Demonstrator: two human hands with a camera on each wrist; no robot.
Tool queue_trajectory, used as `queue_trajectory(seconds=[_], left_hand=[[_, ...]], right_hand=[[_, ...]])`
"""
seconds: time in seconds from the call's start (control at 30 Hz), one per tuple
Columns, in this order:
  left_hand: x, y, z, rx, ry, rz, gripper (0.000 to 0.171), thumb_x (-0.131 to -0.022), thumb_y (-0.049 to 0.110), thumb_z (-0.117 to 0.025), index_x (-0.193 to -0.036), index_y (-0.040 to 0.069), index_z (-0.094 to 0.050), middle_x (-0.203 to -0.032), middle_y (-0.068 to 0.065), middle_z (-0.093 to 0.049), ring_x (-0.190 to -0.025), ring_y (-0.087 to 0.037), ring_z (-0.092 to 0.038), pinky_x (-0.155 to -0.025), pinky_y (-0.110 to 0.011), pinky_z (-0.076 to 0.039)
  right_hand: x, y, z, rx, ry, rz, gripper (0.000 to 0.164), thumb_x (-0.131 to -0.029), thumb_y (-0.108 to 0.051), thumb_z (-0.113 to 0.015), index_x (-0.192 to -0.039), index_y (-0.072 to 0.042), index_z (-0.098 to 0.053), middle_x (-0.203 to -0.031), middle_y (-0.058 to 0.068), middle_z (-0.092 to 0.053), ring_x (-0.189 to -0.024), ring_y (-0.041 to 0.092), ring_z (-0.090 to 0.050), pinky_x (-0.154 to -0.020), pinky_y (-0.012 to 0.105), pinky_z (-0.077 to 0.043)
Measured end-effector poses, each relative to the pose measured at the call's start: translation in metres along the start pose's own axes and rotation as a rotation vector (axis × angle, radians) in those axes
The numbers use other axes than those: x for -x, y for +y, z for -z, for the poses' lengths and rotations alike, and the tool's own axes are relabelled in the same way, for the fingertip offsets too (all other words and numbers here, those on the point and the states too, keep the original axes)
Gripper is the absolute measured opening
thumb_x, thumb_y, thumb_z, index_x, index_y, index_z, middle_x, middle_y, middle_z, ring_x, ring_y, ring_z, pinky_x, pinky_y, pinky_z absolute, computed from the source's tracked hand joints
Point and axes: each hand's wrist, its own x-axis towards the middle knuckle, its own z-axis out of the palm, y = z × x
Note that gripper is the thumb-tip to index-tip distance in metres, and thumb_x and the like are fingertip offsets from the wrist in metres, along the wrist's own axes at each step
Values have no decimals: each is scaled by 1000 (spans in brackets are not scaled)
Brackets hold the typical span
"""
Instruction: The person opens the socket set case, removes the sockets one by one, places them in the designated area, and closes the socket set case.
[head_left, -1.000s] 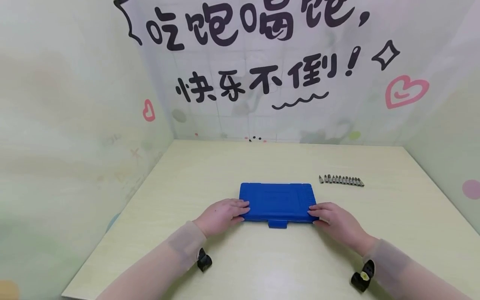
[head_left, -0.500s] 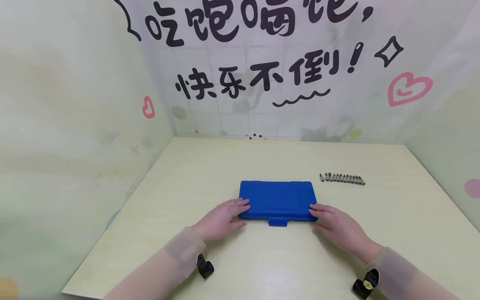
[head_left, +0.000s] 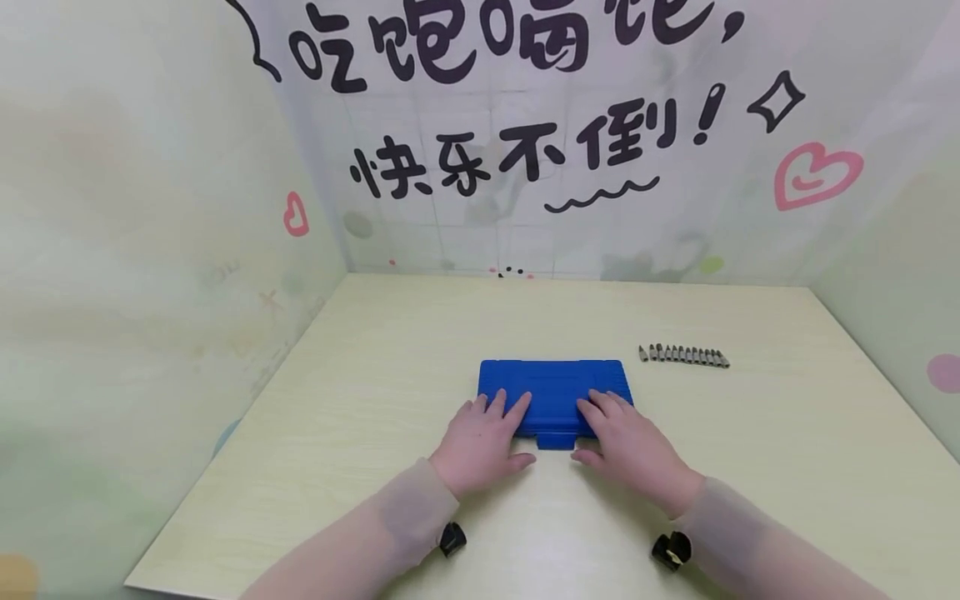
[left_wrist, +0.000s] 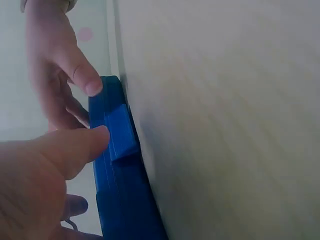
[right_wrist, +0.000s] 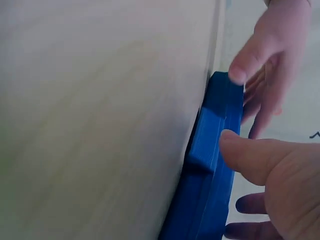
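A blue plastic case (head_left: 555, 383) lies flat with its lid down on the table, its front latch (head_left: 556, 442) facing me and sticking out. My left hand (head_left: 483, 442) rests spread fingers on the left part of the lid, the thumb in front of the front edge. On the right part of the lid lie the fingers of my right hand (head_left: 633, 446), its thumb close to the latch. In the left wrist view the latch (left_wrist: 122, 132) shows beside the left thumb. The right wrist view has the right thumb near the latch (right_wrist: 205, 140) too.
A row of several metal screwdriver bits (head_left: 684, 355) lies behind and right of the case. The pale wooden table (head_left: 375, 358) is bounded by printed walls at the back and both sides. Each wrist carries a small black camera (head_left: 671, 550).
Both hands have moved inward from the case's left and right ends onto the lid, nearer the latch. The case and the bits stay in place.
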Motion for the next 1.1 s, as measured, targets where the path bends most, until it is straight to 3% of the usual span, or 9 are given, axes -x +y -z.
queue_trajectory(seconds=[0.1, 0.27, 0.4, 0.5, 0.7, 1.1], left_hand=[[-6, 12, 3, -54, 3, 51, 79, -87, 66, -54, -147, 16, -42, -136, -24, -51, -116, -47, -54, -94, -50, -47], [-19, 25, 5, -151, -19, 109, 80, -85, 69, -54, -140, 11, -52, -130, -24, -57, -112, -41, -59, -88, -45, -51], [-26, 32, 8, -239, -61, 98, 79, -86, 67, -54, -137, 7, -54, -124, -22, -61, -113, -35, -60, -86, -45, -52], [-30, 35, 10, -283, -89, 80, 76, -88, 63, -54, -135, 4, -55, -120, -21, -64, -112, -34, -61, -84, -45, -53], [-35, 40, 9, -345, -97, 86, 70, -91, 58, -55, -133, 2, -57, -116, -20, -66, -109, -33, -63, -82, -45, -54], [-38, 41, 7, -399, -99, 68, 64, -94, 54, -53, -132, 3, -58, -114, -20, -67, -108, -31, -64, -80, -42, -56]], right_hand=[[-6, -8, -1, 41, -36, -19, 69, -85, -44, -70, -136, 0, -52, -136, 25, -50, -123, 47, -47, -92, 61, -44], [-12, -12, -3, 100, -43, -50, 63, -88, -43, -68, -133, 0, -55, -132, 23, -54, -120, 44, -51, -84, 58, -49], [-15, -12, -5, 121, -25, -44, 58, -85, -39, -73, -125, 1, -60, -124, 22, -58, -113, 42, -54, -77, 52, -54], [-18, -12, -6, 140, -9, -28, 51, -82, -37, -77, -114, 1, -62, -110, 17, -60, -99, 37, -57, -65, 46, -56], [-20, -12, -10, 190, 46, 13, 39, -79, -32, -79, -97, -4, -60, -91, 10, -54, -77, 26, -50, -48, 37, -51], [-21, -15, -16, 197, 44, -26, 31, -81, -26, -76, -98, -6, -61, -92, 9, -55, -76, 26, -49, -45, 39, -49]])
